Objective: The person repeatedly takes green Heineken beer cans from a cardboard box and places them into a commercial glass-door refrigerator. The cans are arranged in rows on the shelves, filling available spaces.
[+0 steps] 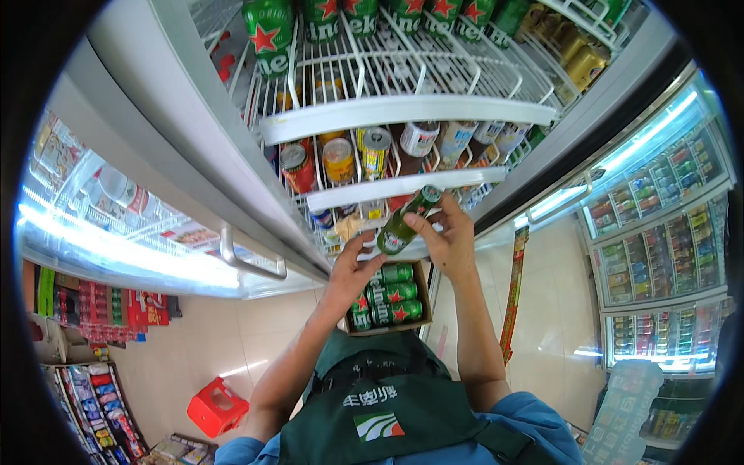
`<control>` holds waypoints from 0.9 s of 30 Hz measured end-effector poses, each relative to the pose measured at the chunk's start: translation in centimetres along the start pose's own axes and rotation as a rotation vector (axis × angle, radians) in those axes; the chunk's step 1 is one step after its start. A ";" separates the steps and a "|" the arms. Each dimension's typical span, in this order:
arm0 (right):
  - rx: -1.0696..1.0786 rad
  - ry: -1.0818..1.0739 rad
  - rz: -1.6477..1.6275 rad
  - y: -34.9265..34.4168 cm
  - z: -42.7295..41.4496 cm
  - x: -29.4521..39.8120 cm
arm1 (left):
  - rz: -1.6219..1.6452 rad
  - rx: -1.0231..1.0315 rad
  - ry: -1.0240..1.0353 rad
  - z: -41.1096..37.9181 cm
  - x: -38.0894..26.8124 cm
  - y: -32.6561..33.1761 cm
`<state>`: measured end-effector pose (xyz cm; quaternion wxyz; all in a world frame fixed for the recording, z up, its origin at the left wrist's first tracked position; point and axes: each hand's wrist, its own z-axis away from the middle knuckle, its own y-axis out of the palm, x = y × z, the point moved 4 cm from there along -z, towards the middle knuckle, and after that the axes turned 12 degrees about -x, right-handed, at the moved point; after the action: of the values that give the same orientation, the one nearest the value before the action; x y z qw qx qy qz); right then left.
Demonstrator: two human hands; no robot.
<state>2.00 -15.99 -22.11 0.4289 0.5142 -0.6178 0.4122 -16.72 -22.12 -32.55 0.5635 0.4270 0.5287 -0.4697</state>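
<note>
My right hand (pixel 450 241) grips a small green Heineken bottle (pixel 407 224), which is tilted with its capped end up and to the right. Close to the bottle's lower end is my left hand (pixel 351 273), its fingers apart; I cannot tell whether the thumb touches the glass. Below both hands an opened cardboard carton (pixel 429 308) holds several green Heineken cans (pixel 398 292) lying on their sides. In front of me stands an open drinks fridge, with a white wire shelf (pixel 407 113) above my hands.
Heineken cans (pixel 325 20) line the upper shelf; mixed cans (pixel 340 160) and bottles (pixel 419 138) fill the one below. Glass doors with a left handle (pixel 250 256) and right handle (pixel 561 197) flank me. A red plastic stool (pixel 218 407) stands on the tiled floor behind left.
</note>
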 end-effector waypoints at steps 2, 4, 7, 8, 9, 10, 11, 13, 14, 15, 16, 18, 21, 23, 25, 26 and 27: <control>0.020 -0.026 -0.008 0.3 -0.3 1.2 | 0.021 0.008 0.055 -0.5 0.0 0.0; 0.021 -0.044 -0.069 0.4 -0.5 2.8 | -0.081 0.014 0.126 -0.7 -2.0 0.3; 0.064 -0.071 -0.091 -0.1 -1.5 4.7 | -0.228 -0.007 0.298 -0.8 -6.2 0.6; 0.046 -0.106 -0.087 -0.3 -2.1 6.0 | -0.237 -0.010 0.351 -1.1 -7.7 0.8; 0.031 -0.135 -0.083 -0.5 -2.5 7.1 | -0.246 -0.015 0.399 -1.2 -9.0 1.0; 0.010 -0.207 -0.080 -0.9 -2.9 8.6 | -0.254 -0.036 0.464 -1.0 -11.5 1.2; -0.010 -0.277 -0.077 -1.5 -3.5 10.2 | -0.262 -0.059 0.557 -1.2 -13.6 1.5; -0.079 -0.419 -0.075 -2.7 -4.1 13.4 | -0.324 -0.099 0.694 -1.8 -18.2 2.7; -0.122 -0.496 -0.076 -3.5 -4.3 15.4 | -0.346 -0.133 0.793 -2.4 -20.0 3.5; -0.149 -0.574 -0.089 -3.6 -4.6 16.9 | -0.378 -0.185 0.889 -2.9 -21.8 3.7; -0.182 -0.657 -0.096 -3.7 -5.1 17.8 | -0.405 -0.235 0.983 -3.3 -23.5 4.0; -0.211 -0.741 -0.087 -3.8 -6.4 18.9 | -0.420 -0.284 1.076 -4.7 -26.2 4.9; -0.253 -0.832 -0.012 -3.5 -9.4 19.6 | -0.449 -0.309 1.173 -7.5 -28.5 6.1; -0.279 -0.848 -0.014 -3.3 -12.0 18.6 | -0.489 -0.318 1.185 -9.3 -29.0 6.7; -0.279 -0.854 -0.050 -2.3 -14.1 17.9 | -0.555 -0.326 1.155 -10.9 -28.9 6.8; -0.282 -0.857 -0.065 -2.1 -14.9 17.7 | -0.593 -0.351 1.150 -11.9 -28.6 7.0; -0.276 -0.829 -0.037 -2.0 -15.6 17.4 | -0.616 -0.360 1.148 -12.3 -28.4 7.2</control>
<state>3.86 -6.32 -0.79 0.2170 0.5849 -0.7778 0.0767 -12.07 -6.46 -5.28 0.0960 0.3382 0.9119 -0.2120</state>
